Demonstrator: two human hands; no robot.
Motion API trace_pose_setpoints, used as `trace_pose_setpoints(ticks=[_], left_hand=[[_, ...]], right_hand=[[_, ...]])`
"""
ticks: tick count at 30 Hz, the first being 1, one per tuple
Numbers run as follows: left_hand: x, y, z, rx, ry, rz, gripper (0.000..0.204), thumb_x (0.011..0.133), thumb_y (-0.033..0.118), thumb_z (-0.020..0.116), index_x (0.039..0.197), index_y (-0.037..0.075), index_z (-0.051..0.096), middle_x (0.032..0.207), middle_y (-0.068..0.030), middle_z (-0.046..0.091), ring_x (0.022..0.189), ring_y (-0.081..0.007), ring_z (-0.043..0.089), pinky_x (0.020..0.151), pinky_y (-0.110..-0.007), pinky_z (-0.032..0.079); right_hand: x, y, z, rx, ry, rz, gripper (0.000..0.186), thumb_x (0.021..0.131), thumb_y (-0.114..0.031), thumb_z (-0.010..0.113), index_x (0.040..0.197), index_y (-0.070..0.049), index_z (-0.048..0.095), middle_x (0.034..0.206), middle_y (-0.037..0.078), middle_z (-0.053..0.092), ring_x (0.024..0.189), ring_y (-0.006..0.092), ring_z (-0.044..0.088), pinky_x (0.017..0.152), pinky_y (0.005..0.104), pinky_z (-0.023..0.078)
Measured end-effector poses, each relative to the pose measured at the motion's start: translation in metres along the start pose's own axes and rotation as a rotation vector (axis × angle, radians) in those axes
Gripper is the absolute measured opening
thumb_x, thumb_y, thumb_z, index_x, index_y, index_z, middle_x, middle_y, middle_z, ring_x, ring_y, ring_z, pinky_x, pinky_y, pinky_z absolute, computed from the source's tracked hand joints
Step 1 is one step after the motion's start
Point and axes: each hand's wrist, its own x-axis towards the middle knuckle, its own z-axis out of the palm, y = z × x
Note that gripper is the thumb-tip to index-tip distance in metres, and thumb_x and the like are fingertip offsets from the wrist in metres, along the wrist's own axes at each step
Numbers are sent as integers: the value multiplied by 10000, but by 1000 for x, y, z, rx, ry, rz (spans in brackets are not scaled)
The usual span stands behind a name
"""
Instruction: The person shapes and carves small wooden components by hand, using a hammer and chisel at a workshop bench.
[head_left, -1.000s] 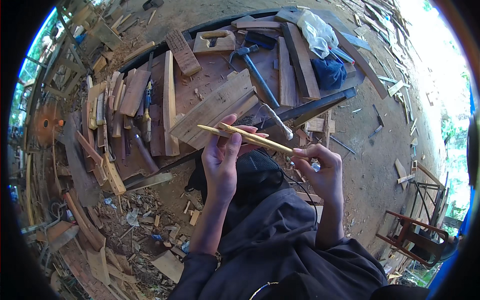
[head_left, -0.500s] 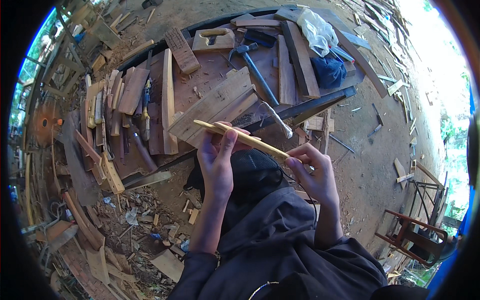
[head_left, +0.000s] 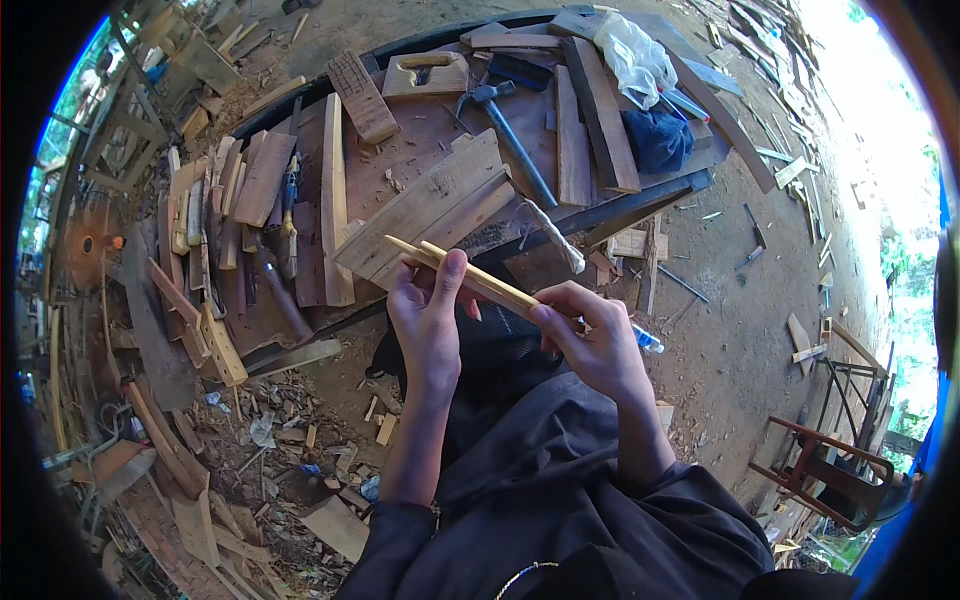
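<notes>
Two thin, pale wooden strips point(head_left: 482, 281) lie together, slanting across in front of my body. Their far left ends are tapered and slightly apart. My left hand point(head_left: 428, 315) is closed round them near that end, thumb on top and fingers underneath. Around the lower right end, my right hand point(head_left: 592, 332) pinches the strips between thumb and fingers, which hide the tip. Just beyond them, wide wooden boards point(head_left: 430, 210) rest at the near edge of the workbench point(head_left: 400, 170).
On the bench lie a hammer point(head_left: 520, 150), a wooden saw handle point(head_left: 425, 75), a chisel-like tool point(head_left: 290, 215), a plastic bag point(head_left: 635, 60) and several planks. Scraps litter the ground at lower left. A reddish-brown chair point(head_left: 825, 475) stands right; a blue-labelled bottle point(head_left: 648, 340) shows beside my right hand.
My right hand has moved left along the strips, closer to my left hand. The strips have turned slightly, and the bottle has come into sight beside my right hand.
</notes>
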Motion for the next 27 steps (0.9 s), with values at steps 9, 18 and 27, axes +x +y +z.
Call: trace_pose_setpoints(ticks=[9,18,27], left_hand=[[1,1,5,49,46,9,279,1040,229,742,1186,20,630,857,-27,689,666,-90,620,550,-253,483],[1,-6,12,145,-239,74,276,1041,106,721,1276,-23,652,1030,-76,767,902,-114,712,796,-259,571],[56,43,15,1161,-37,1065,322,1020,238,739,1272,44,692,1199,-127,712,1183,-318,652,1010,-461,521]], right_hand=[[4,8,3,-36,-100,-65,287,1138,-252,548,1053,-12,682,725,79,721,679,167,733,663,323,569],[11,15,-4,139,-94,29,229,1116,-226,602,1154,-5,646,800,66,675,722,137,653,676,327,531],[139,99,-132,-511,749,-99,289,1081,-229,588,1281,-50,694,992,265,753,931,428,754,817,495,564]])
